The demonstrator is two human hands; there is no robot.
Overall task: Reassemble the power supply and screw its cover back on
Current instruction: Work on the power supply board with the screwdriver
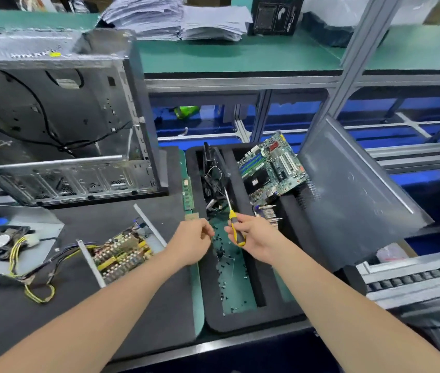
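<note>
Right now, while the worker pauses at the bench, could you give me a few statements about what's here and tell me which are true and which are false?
1. The right hand grips a yellow-and-black screwdriver. True.
2. The power supply has its cover screwed on. False: its circuit board lies exposed.
3. Loose screws lie in the foam tray. True.
4. The motherboard sits inside the computer case. False: it leans in the foam tray.
5. The left hand holds the fan. False: the fan lies at the far left, apart from it.
</note>
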